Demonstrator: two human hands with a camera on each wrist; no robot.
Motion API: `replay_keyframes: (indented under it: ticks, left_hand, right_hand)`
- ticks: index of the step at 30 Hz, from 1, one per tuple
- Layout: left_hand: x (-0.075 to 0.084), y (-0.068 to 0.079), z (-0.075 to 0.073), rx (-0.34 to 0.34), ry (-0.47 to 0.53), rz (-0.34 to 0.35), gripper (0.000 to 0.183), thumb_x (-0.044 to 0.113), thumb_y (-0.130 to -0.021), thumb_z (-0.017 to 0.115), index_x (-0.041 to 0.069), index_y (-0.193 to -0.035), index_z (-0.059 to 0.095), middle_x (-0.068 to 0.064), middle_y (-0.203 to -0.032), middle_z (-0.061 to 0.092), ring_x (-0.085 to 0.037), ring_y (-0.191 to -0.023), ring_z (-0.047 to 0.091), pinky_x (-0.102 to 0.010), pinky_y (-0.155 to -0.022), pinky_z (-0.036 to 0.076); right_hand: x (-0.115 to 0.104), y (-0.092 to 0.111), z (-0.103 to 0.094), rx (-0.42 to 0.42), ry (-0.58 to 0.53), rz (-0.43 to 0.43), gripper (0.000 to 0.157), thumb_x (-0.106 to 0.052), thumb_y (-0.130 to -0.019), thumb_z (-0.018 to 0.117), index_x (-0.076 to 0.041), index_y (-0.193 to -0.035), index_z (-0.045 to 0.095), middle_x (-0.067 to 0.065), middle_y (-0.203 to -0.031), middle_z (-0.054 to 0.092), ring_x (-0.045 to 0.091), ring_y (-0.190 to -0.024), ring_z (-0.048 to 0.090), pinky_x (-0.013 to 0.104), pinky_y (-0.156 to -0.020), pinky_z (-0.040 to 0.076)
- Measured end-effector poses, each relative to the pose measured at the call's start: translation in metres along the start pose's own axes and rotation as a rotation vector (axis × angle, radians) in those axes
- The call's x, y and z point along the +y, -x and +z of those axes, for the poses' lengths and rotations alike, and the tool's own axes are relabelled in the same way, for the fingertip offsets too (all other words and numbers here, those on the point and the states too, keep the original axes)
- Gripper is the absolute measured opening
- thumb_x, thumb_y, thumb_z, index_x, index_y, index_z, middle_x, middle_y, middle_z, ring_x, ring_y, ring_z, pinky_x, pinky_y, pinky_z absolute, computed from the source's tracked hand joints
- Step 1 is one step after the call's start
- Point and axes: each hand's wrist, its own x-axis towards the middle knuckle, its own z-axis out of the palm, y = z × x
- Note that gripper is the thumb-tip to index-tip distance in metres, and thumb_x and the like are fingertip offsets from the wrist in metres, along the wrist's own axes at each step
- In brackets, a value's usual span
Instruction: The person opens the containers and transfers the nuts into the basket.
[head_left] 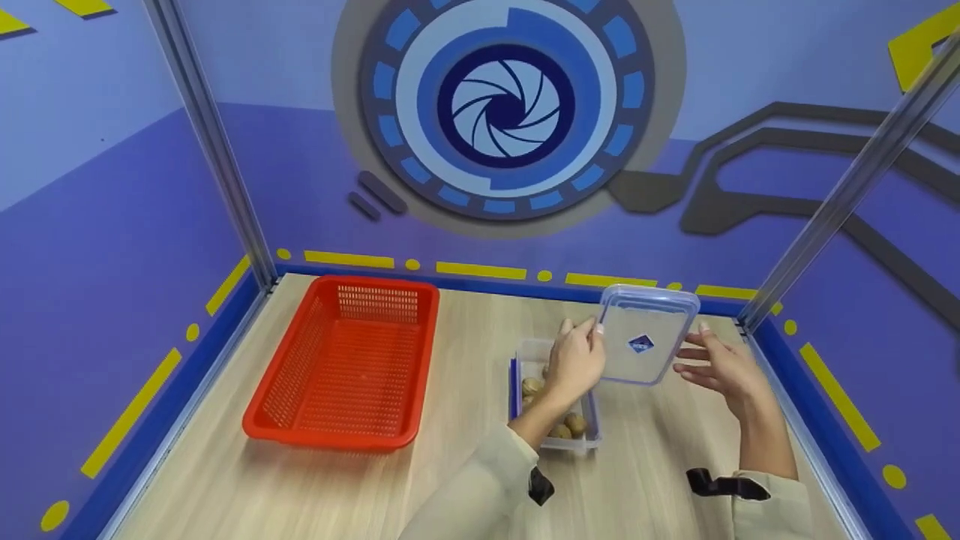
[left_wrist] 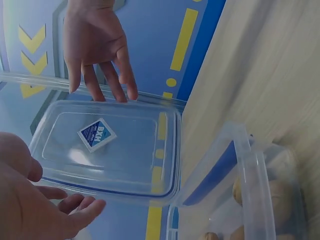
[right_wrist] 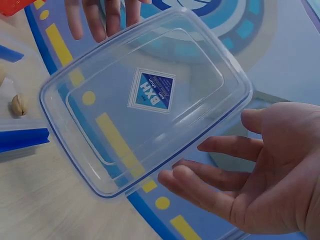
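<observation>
A clear plastic lid (head_left: 641, 315) with a blue BXH label is held up, tilted, above the table's right half. My left hand (head_left: 576, 361) pinches its left edge between thumb and fingers. At the opposite edge, my right hand (head_left: 726, 369) has its fingers spread, fingertips right at the rim and thumb apart from them. Under my left hand and forearm stands a clear plastic container (head_left: 535, 349) with blue side clips. Several round brown nuts (head_left: 574, 424), walnut-like, lie inside; my left arm hides part of them.
An empty red plastic basket (head_left: 360, 375) with slotted walls stands on the left of the wooden table (head_left: 469, 360). Blue printed panels (head_left: 285, 172) enclose the back and sides, with metal posts (head_left: 217, 150) at the corners.
</observation>
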Motion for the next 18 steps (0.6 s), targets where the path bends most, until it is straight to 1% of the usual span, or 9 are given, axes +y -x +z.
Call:
replay_keyframes:
  ticks: [1, 3, 5, 7, 8, 10, 11, 14, 18]
  left_hand:
    - [0.001, 0.002, 0.001, -0.003, 0.01, -0.003, 0.039, 0.029, -0.113, 0.049, 0.012, -0.141, 0.069, -0.004, -0.112, 0.063, -0.019, -0.103, 0.065, -0.036, -0.084, 0.055]
    - [0.001, 0.004, 0.002, -0.006, 0.037, 0.0, 0.039, 0.031, -0.114, 0.047, 0.012, -0.138, 0.071, -0.001, -0.108, 0.061, -0.015, -0.097, 0.062, -0.033, -0.082, 0.052]
    - [0.001, 0.007, 0.004, -0.006, 0.056, 0.01, 0.04, 0.033, -0.115, 0.044, 0.012, -0.134, 0.073, 0.0, -0.107, 0.06, -0.015, -0.094, 0.06, -0.034, -0.082, 0.052]
    - [0.002, 0.01, 0.007, -0.009, 0.053, 0.012, 0.044, 0.037, -0.116, 0.04, 0.013, -0.135, 0.072, -0.001, -0.113, 0.061, -0.016, -0.098, 0.061, -0.035, -0.086, 0.053]
    - [0.003, 0.011, 0.008, -0.014, 0.048, 0.01, 0.048, 0.041, -0.116, 0.038, 0.014, -0.139, 0.07, -0.001, -0.119, 0.062, -0.016, -0.103, 0.063, -0.036, -0.09, 0.054]
    - [0.003, 0.014, 0.011, -0.029, 0.043, 0.003, 0.054, 0.046, -0.116, 0.034, 0.014, -0.146, 0.065, -0.004, -0.132, 0.062, -0.02, -0.114, 0.065, -0.039, -0.098, 0.054]
    - [0.004, 0.016, 0.012, -0.04, 0.042, -0.005, 0.058, 0.049, -0.115, 0.032, 0.014, -0.151, 0.061, -0.004, -0.139, 0.06, -0.022, -0.119, 0.065, -0.04, -0.102, 0.053]
    - [0.002, 0.02, 0.014, -0.069, 0.044, -0.017, 0.062, 0.052, -0.115, 0.029, 0.014, -0.155, 0.056, -0.006, -0.147, 0.057, -0.025, -0.129, 0.061, -0.042, -0.109, 0.05]
    - [-0.003, 0.023, 0.016, -0.077, 0.065, -0.011, 0.055, 0.042, -0.116, 0.032, 0.009, -0.152, 0.057, -0.011, -0.148, 0.057, -0.026, -0.134, 0.057, -0.041, -0.114, 0.046]
  right_hand:
    - [0.001, 0.0, -0.001, -0.001, -0.043, -0.005, 0.085, -0.06, -0.111, 0.033, 0.009, -0.16, 0.031, 0.036, -0.153, 0.046, 0.028, -0.114, 0.073, 0.034, -0.096, 0.059]
    - [0.005, 0.001, -0.004, 0.005, -0.132, -0.018, 0.084, -0.059, -0.11, 0.037, 0.009, -0.159, 0.033, 0.031, -0.148, 0.055, 0.028, -0.114, 0.074, 0.035, -0.097, 0.057]
    - [0.01, 0.001, -0.006, 0.014, -0.261, -0.026, 0.076, -0.055, -0.11, 0.043, 0.006, -0.156, 0.041, 0.023, -0.139, 0.065, 0.028, -0.114, 0.074, 0.037, -0.1, 0.055]
    - [0.015, 0.001, -0.007, 0.021, -0.407, -0.028, 0.062, -0.049, -0.11, 0.048, 0.001, -0.148, 0.053, 0.013, -0.127, 0.072, 0.03, -0.115, 0.074, 0.038, -0.101, 0.054]
    - [0.018, 0.0, -0.007, 0.025, -0.477, -0.028, 0.054, -0.045, -0.11, 0.05, -0.003, -0.142, 0.059, 0.009, -0.122, 0.074, 0.031, -0.115, 0.074, 0.038, -0.1, 0.055]
    - [0.022, 0.0, -0.006, 0.024, -0.609, -0.021, 0.038, -0.038, -0.111, 0.054, -0.009, -0.129, 0.068, 0.008, -0.117, 0.076, 0.033, -0.115, 0.073, 0.039, -0.099, 0.055]
    - [0.024, 0.0, -0.006, 0.02, -0.658, -0.018, 0.032, -0.036, -0.111, 0.054, -0.011, -0.124, 0.071, 0.008, -0.117, 0.076, 0.034, -0.115, 0.073, 0.039, -0.098, 0.056]
    - [0.028, -0.001, -0.004, 0.017, -0.745, -0.004, 0.027, -0.031, -0.11, 0.057, -0.013, -0.112, 0.077, 0.011, -0.115, 0.077, 0.034, -0.112, 0.074, 0.039, -0.096, 0.058]
    - [0.031, -0.003, -0.003, 0.013, -0.772, 0.02, 0.028, -0.026, -0.11, 0.059, -0.008, -0.103, 0.079, 0.013, -0.108, 0.079, 0.035, -0.109, 0.075, 0.037, -0.1, 0.055]
